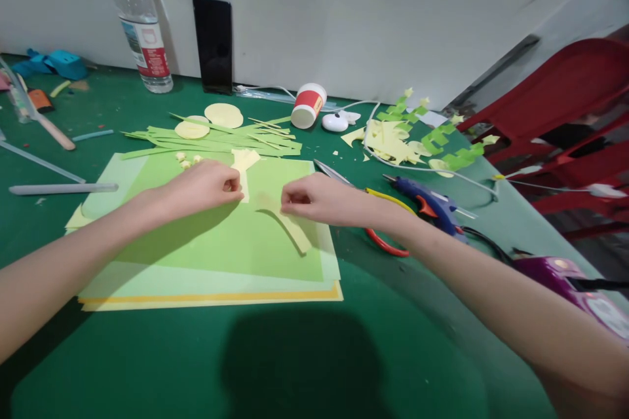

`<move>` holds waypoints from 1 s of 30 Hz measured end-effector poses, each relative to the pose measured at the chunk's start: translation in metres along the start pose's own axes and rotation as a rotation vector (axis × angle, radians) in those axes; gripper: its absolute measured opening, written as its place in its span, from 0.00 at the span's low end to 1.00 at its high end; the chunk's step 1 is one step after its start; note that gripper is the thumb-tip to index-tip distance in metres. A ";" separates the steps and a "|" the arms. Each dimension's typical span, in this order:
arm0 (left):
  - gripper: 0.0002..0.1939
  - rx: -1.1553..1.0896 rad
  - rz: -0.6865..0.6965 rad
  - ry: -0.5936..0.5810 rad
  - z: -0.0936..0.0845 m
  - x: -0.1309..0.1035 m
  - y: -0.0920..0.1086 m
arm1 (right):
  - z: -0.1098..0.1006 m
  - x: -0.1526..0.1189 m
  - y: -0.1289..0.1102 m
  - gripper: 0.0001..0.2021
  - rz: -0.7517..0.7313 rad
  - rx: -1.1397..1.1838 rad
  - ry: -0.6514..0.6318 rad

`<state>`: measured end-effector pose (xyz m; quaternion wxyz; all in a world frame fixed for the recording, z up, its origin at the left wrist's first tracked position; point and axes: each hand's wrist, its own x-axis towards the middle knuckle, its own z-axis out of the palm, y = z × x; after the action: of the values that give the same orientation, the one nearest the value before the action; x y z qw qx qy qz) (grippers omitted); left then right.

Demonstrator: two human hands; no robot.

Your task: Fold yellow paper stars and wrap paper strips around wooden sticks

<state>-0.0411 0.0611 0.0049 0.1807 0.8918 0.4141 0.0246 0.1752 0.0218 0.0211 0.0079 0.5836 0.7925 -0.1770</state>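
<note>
Over a stack of green and yellow paper sheets [187, 242], my right hand [319, 200] is closed in a pinch on a curved pale yellow paper strip [295, 234]. My left hand [209, 190] has its fingers pressed together beside other pale yellow strips [246, 160]; whatever it may hold is hidden. Small folded yellow paper stars [183, 160] sit just behind my left hand. Farther back lie green paper strips [211, 139] and two pale yellow paper circles [225, 116].
Right of the sheets are scissors [386, 245] and a blue glue gun [427, 203]. A paper cup [308, 106], a white cable and yellow paper scraps [393, 142] lie behind. A bottle [145, 46] and a phone [214, 46] stand by the wall.
</note>
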 end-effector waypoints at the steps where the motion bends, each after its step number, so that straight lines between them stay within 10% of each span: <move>1: 0.13 -0.001 -0.003 -0.006 0.000 0.000 0.000 | 0.001 0.002 0.003 0.10 0.042 -0.026 0.002; 5: 0.14 0.003 -0.014 -0.023 -0.002 0.000 0.000 | -0.011 0.016 0.030 0.14 0.250 -0.132 0.157; 10: 0.14 0.014 -0.029 -0.021 -0.004 0.000 0.001 | -0.021 0.021 0.049 0.14 0.164 -0.094 0.023; 16: 0.13 0.018 -0.041 -0.021 -0.003 0.002 0.000 | -0.014 0.027 0.055 0.14 0.218 -0.046 0.171; 26: 0.13 -0.020 -0.027 0.027 -0.002 0.002 -0.001 | -0.014 0.027 0.049 0.06 0.191 0.426 0.551; 30: 0.13 -0.111 -0.010 0.096 0.000 0.000 0.012 | -0.008 0.006 0.024 0.07 0.062 0.781 0.482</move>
<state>-0.0326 0.0542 0.0089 0.2101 0.8760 0.4249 0.0891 0.1969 0.0357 0.0206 -0.3919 0.5908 0.6279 -0.3211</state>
